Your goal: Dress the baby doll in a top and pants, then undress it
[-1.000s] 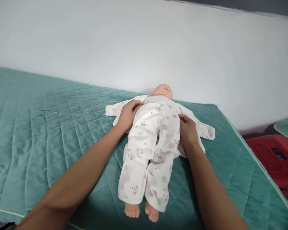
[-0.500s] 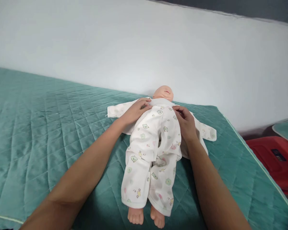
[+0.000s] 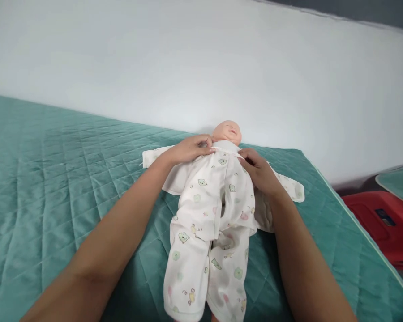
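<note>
A baby doll (image 3: 227, 131) lies on its back, head toward the wall. White trousers (image 3: 218, 197) printed with green animals cover its legs and reach up over the belly. Beneath its body a white long-sleeved top (image 3: 179, 176) is spread, one sleeve out to each side. My left hand (image 3: 198, 148) pinches the trousers' waistband at its left end, close to the doll's neck. At the other end of the waistband, my right hand (image 3: 255, 167) has thumb and fingers closed on the fabric. The doll's feet are mostly cut off by the lower picture edge.
A green quilted cover (image 3: 87, 179) lies under the doll. Behind it rises a white wall (image 3: 154, 67). To the right, past the cover's edge, is a red plastic object (image 3: 372, 223), with another green padded piece (image 3: 399, 183) above it.
Both hands have closed on the waistband, and it sits slightly nearer the doll's neck on the left side. The view has shifted a little, so the feet are now nearly out of the picture.
</note>
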A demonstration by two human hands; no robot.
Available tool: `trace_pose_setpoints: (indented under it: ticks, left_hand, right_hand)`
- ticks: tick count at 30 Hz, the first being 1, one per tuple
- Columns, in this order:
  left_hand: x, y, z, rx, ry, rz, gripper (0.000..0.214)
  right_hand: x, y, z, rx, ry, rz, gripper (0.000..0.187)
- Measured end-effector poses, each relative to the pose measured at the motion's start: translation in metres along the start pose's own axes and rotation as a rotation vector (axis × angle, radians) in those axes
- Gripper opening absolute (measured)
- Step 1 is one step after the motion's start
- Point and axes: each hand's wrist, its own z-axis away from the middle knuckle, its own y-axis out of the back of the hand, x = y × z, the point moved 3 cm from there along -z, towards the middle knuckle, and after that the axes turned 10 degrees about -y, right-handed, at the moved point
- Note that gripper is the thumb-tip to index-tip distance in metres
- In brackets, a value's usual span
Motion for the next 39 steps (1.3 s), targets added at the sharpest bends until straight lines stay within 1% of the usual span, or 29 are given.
trace_pose_setpoints:
  ticks: [2, 7, 9, 12, 15, 17, 19, 22, 24, 27, 29, 30, 32, 34, 39]
  left_hand:
    - [-0.007, -0.001, -0.002, 0.069, 0.012, -0.019, 0.026]
    - [-0.014, -0.008, -0.009, 0.219, 0.071, -0.216, 0.025]
    - [-0.015, -0.010, -0.013, 0.261, 0.091, -0.271, 0.024]
    - [-0.019, -0.011, -0.019, 0.312, 0.117, -0.325, 0.025]
    - [-0.027, -0.011, -0.023, 0.335, 0.117, -0.366, 0.026]
    - [-0.032, -0.010, -0.023, 0.330, 0.107, -0.381, 0.025]
    - [-0.037, -0.010, -0.021, 0.297, 0.097, -0.379, 0.022]
    - [-0.040, -0.011, -0.015, 0.237, 0.077, -0.364, 0.018]
    - [-0.038, -0.012, -0.011, 0.201, 0.052, -0.380, 0.024]
    - [-0.033, -0.017, -0.003, 0.086, 0.005, -0.474, 0.038]
    - [-0.031, -0.019, 0.002, 0.017, 0.008, -0.558, 0.048]
    - [-0.030, -0.020, 0.005, 0.003, 0.025, -0.599, 0.052]
    - [-0.030, -0.021, 0.012, -0.006, 0.062, -0.673, 0.056]
    - [-0.029, -0.022, 0.019, -0.007, 0.085, -0.732, 0.056]
    - [-0.021, -0.027, 0.046, 0.044, 0.073, -0.807, 0.057]
  right_hand:
    - [0.001, 0.000, -0.006, 0.038, -0.013, 0.038, 0.027]
    - [0.005, -0.001, -0.025, 0.226, -0.096, 0.142, 0.025]
    - [0.007, -0.001, -0.033, 0.249, -0.141, 0.142, 0.024]
    - [0.011, -0.002, -0.043, 0.250, -0.196, 0.136, 0.023]
    - [0.013, -0.002, -0.048, 0.262, -0.224, 0.117, 0.024]
    - [0.015, -0.003, -0.048, 0.280, -0.243, 0.084, 0.024]
    - [0.018, -0.005, -0.046, 0.310, -0.244, 0.041, 0.025]
    - [0.019, -0.007, -0.040, 0.394, -0.195, -0.029, 0.024]
    - [0.019, -0.008, -0.034, 0.426, -0.144, -0.067, 0.021]
    - [0.017, -0.009, -0.026, 0.392, -0.070, -0.099, 0.018]
    - [0.015, -0.010, -0.020, 0.347, -0.031, -0.116, 0.019]
    - [0.015, -0.010, -0.018, 0.325, -0.017, -0.127, 0.021]
    - [0.016, -0.010, -0.013, 0.289, -0.005, -0.147, 0.024]
    - [0.018, -0.010, -0.008, 0.270, -0.015, -0.169, 0.028]
    - [0.026, -0.010, 0.014, 0.252, -0.075, -0.239, 0.036]
